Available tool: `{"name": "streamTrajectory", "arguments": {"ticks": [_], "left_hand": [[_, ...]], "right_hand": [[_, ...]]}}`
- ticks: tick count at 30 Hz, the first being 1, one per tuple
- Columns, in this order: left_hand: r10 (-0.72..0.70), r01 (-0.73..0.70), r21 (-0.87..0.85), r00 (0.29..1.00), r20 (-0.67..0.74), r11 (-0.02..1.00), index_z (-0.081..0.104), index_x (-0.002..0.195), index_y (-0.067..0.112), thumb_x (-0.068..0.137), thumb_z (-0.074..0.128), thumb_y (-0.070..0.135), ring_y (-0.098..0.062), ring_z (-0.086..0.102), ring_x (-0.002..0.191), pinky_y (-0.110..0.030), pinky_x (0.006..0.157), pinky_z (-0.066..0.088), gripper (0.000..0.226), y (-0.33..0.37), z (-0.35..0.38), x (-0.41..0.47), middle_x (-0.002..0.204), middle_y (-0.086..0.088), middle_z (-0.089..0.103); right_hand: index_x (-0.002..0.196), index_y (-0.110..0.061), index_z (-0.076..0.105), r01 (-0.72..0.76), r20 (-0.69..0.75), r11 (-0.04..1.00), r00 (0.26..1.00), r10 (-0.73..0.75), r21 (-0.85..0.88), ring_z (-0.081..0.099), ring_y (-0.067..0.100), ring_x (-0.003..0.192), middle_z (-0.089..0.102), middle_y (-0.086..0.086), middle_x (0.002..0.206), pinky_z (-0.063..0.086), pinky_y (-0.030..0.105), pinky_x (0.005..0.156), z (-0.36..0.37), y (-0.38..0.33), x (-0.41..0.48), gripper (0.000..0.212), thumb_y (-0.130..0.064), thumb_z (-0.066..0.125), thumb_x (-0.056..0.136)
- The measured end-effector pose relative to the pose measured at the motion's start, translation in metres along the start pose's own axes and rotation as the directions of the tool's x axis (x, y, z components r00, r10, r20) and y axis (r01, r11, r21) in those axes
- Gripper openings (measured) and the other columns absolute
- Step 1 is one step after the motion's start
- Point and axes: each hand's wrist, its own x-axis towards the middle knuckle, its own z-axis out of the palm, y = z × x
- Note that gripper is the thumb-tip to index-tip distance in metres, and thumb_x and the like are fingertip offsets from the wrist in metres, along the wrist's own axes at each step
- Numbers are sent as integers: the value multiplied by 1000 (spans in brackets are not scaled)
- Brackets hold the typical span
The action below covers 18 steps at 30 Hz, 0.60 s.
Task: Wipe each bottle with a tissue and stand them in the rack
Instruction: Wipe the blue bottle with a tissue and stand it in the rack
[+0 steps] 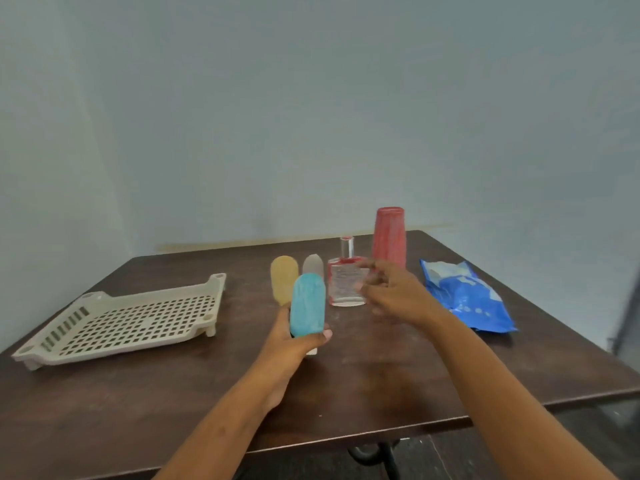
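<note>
My left hand (292, 344) grips a light blue bottle (307, 304) around its lower part and holds it upright above the table. Behind it stand a yellow bottle (284, 279) and a grey-white bottle (313, 265). A clear glass bottle (344, 284) with a red collar stands to their right, and a tall red bottle (389, 237) behind that. My right hand (391, 292), blurred with fingers spread, hovers in front of the glass bottle and holds nothing. The blue tissue pack (465, 296) lies at the right. The beige perforated rack (124, 320) lies at the left with nothing in it.
The dark brown table (363, 382) has its front edge near me and its right edge just past the tissue pack. A pale wall stands behind the table. A black table leg (377, 455) shows below the front edge.
</note>
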Motion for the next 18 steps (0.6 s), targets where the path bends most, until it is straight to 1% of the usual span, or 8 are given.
{"name": "streamTrajectory", "arguments": {"ticks": [2,3,5,7,9,12,16,18], "left_hand": [[8,-9,-33,1000,-12,999,49,127,28,80,75,9,-18,59,111,-24,78,46,57,-4,8,5,119,-7,63],[12,-14,-45,1000,-26,999,50,127,26,79,75,8,-19,59,111,-24,79,46,57,-7,11,6,119,-8,63],[16,-20,-61,998,-61,998,52,125,24,78,75,7,-20,60,111,-24,79,47,55,-11,15,7,117,-8,64],[27,-35,-85,995,-95,996,54,119,22,79,73,5,-20,61,108,-24,77,46,47,-12,14,7,112,-8,66],[38,-50,-101,992,-119,994,54,118,20,81,71,3,-18,61,103,-23,75,45,45,-11,13,6,107,-7,66],[46,-60,-108,991,-127,992,50,121,21,85,67,3,-14,58,102,-24,78,45,44,-11,14,5,108,-4,63],[10,-35,-156,988,-157,987,44,127,23,88,61,5,-20,54,112,-31,89,43,46,-15,12,9,117,-6,58],[-6,-26,-184,985,-170,982,42,125,23,90,58,4,-20,53,109,-32,88,42,43,-16,12,10,116,-6,56]], "right_hand": [[117,-20,56,-26,-203,988,979,-5,-150,57,10,69,61,-5,81,44,11,60,-31,18,0,34,-10,58,85],[117,-21,57,-61,-281,975,960,-1,-212,56,11,71,63,-3,85,42,13,59,-48,28,-1,33,-11,56,86],[113,-19,58,-151,-424,946,906,16,-287,58,20,78,66,6,93,40,24,66,-78,47,-4,27,-11,51,88],[107,-16,59,-244,-524,913,850,40,-326,59,27,85,66,11,98,40,28,69,-100,65,-6,25,-8,46,88],[104,-13,61,-308,-537,875,841,67,-374,58,30,94,65,12,105,37,26,73,-112,79,-6,26,-4,43,88],[104,-11,65,-342,-467,832,877,115,-437,56,28,102,62,11,115,36,24,78,-115,92,3,30,0,42,89],[113,-18,63,-334,-345,774,925,159,-538,56,25,103,58,7,120,41,28,78,-106,99,18,33,-5,40,93],[113,-19,62,-347,-341,735,925,166,-582,56,26,99,58,7,114,42,30,75,-104,99,19,36,-3,38,92]]}}
